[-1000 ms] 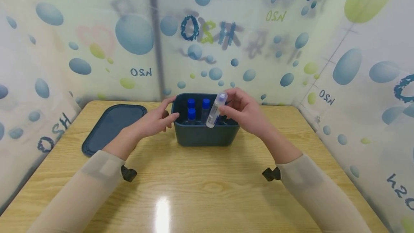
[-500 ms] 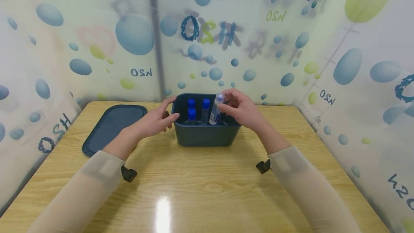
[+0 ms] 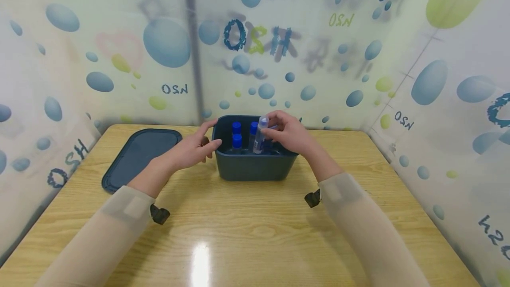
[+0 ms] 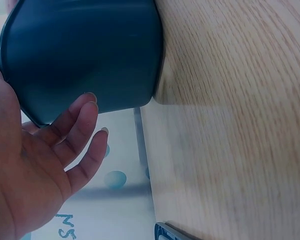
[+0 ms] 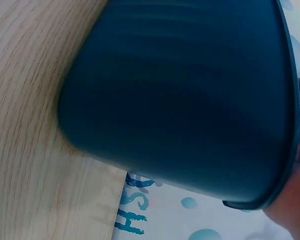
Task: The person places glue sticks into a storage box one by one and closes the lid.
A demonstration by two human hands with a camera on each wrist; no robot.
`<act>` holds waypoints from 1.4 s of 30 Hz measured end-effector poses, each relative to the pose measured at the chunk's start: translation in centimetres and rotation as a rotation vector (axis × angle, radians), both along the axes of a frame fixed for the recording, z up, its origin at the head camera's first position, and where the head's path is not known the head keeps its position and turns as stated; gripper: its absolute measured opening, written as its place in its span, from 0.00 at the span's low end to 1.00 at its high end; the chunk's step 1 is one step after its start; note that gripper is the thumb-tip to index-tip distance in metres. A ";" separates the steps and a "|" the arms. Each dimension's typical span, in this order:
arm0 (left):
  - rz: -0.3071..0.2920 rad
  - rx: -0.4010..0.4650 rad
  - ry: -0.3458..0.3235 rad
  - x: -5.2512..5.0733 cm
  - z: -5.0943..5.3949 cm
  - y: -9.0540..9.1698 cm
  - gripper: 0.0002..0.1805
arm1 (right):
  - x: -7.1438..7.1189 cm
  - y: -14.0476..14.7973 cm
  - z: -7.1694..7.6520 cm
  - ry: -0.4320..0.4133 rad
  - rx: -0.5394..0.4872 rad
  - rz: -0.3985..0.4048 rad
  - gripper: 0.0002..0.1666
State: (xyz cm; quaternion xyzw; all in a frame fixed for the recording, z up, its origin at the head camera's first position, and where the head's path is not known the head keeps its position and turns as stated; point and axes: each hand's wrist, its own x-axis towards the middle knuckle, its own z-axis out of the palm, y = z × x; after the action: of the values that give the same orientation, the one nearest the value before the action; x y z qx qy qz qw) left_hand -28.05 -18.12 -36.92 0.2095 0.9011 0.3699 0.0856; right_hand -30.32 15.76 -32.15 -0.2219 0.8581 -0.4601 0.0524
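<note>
In the head view, a dark blue-green plastic bin (image 3: 255,167) stands at the back of the table. Inside it are several slim clear bottles with blue caps (image 3: 237,140). My right hand (image 3: 288,132) pinches a clear, labelled bottle (image 3: 259,140) with a translucent top, its lower end down inside the bin, slightly tilted. My left hand (image 3: 195,147) holds the bin's left end, thumb over the rim and index finger along the back corner. In the left wrist view, the other fingers (image 4: 82,125) curl loosely beside the outer wall. The right wrist view hides the held bottle behind the bin.
A dark lid (image 3: 139,156) lies flat on the wooden table (image 3: 239,234), left of the bin and partly under my left forearm. Patterned curtain walls (image 3: 259,56) close off the back and both sides.
My right hand has moved left and lowered the bottle deeper into the bin, beside the blue-capped ones. The left hand and bin have stayed put.
</note>
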 end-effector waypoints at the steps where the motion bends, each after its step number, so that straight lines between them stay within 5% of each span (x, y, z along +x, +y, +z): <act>1: 0.000 0.001 0.000 0.0 0.0 0.0 0.46 | -0.1 -0.1 -0.1 -0.003 0.002 0.004 0.21; 11: 0.006 -0.012 0.007 0.0 0.1 0.1 0.46 | -0.4 -0.9 -0.7 0.028 0.212 0.022 0.18; 20: 0.005 -0.020 0.007 -0.1 -0.1 -0.1 0.46 | -0.6 -1.4 -1.0 0.003 0.302 0.046 0.13; 42: -0.002 -0.017 0.012 0.1 0.0 0.0 0.46 | -0.5 -1.6 -0.8 -0.050 0.351 0.066 0.14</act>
State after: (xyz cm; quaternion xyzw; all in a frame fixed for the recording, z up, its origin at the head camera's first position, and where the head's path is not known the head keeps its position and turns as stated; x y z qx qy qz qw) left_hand -27.99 -18.08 -36.87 0.2116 0.9046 0.3607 0.0825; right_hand -30.80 14.19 -32.96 -0.2262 0.9159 -0.3066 0.1266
